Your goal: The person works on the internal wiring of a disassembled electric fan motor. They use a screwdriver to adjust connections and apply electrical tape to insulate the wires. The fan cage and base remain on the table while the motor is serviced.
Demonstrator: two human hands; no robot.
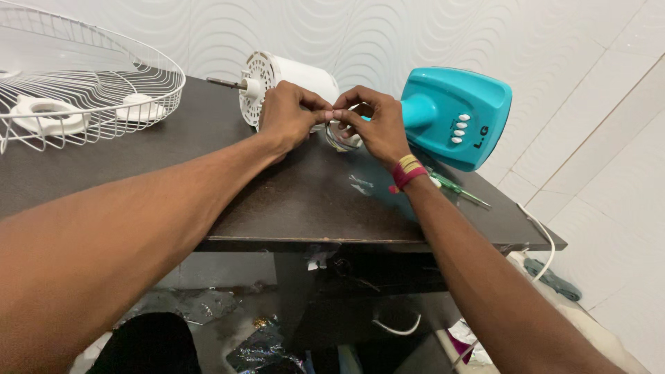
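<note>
A: Hands first: where are they, and what have they got?

B: Both meet over the middle of the dark table, fingertips touching. The left hand and the right hand are each closed to a pinch, thumb against forefinger, on something small between them. It looks like the end of a thin wire, whose loop curls down just under the fingers. I cannot tell exactly what the tips grip; it is too small.

A: And the fan itself?

B: It lies on its side along the back of the table. The white motor housing is just behind the left hand, its vented face and bare shaft pointing left. The teal base with its row of white buttons sits to the right, tipped up, behind the right hand.

A: Why lying down like that?

B: My guess is that it brings the joint between motor and base level with the fingers, so the wire can be reached from above.

A: Anything else around?

B: A white wire fan guard rests at the far left, well apart. A green-handled screwdriver lies near the right wrist, which wears a red and yellow thread band. A white cable hangs off the right edge.
</note>
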